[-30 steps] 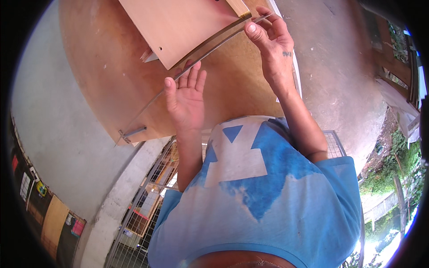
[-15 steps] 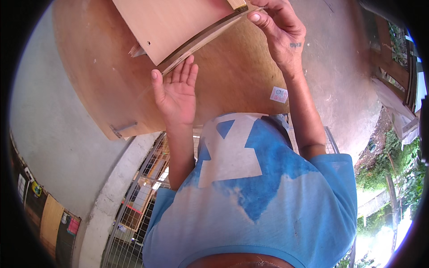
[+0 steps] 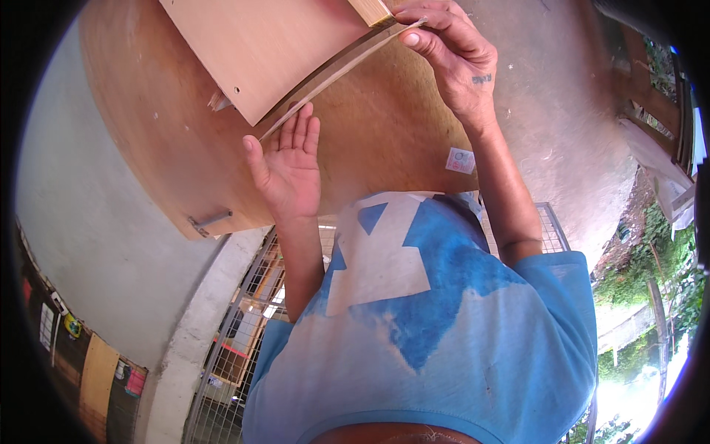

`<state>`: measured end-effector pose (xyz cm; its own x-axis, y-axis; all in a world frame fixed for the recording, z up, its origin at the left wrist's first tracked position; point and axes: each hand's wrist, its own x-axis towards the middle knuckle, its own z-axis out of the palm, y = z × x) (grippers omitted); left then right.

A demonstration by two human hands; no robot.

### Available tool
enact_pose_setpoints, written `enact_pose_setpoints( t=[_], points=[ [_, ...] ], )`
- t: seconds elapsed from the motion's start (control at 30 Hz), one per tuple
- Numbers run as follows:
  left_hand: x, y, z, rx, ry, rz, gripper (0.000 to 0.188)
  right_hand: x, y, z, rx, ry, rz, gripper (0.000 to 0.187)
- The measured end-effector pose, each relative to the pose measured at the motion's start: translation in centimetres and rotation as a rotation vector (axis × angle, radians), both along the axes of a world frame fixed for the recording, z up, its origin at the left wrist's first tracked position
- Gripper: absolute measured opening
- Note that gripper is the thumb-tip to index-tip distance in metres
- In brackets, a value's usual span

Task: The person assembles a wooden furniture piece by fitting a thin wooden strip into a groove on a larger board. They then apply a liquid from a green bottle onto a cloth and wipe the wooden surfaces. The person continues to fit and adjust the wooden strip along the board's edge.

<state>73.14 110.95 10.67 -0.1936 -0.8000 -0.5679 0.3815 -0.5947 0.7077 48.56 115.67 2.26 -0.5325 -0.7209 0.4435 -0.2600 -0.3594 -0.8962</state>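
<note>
Right hand [image 3: 464, 70]: my fingers are closed on the upper right end of a thin wooden strip [image 3: 336, 76], thumb on the near side.
Left hand [image 3: 292, 177]: open, palm up, thumb spread wide, fingers reaching to the strip's lower left end (whether they bear any weight, I cannot tell).
Wooden strip: slanting between my two hands, just beside the near edge of a flat panel [image 3: 274, 55].
Panel: pinkish brown, a small hole [image 3: 237, 89] near its lower left corner, a wooden batten [image 3: 370, 10] at its right side.
Counter [image 3: 370, 133]: brown wood, underneath panel and strip.
Dark-handled tool [image 3: 214, 219]: lying at the counter's near left corner, well apart from my hands.
Sticker [image 3: 460, 160]: small, pale, on the counter beside my right forearm.
Shirt [image 3: 414, 318]: blue and white, mine.
</note>
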Motion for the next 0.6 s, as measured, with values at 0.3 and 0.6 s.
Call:
enact_pose_setpoints(
  t=[0.3, 0.6],
  points=[
    [0.2, -0.2, -0.8, 0.084, 0.064, 0.008, 0.090, 0.1, 0.0, 0.1, 0.067, -0.119, -0.019, 0.025],
    [0.5, -0.2, -1.2, 0.101, 0.137, 0.031, 0.091, -2.3, -1.4, -2.4, -0.169, 0.099, 0.173, 0.023]
  ],
)
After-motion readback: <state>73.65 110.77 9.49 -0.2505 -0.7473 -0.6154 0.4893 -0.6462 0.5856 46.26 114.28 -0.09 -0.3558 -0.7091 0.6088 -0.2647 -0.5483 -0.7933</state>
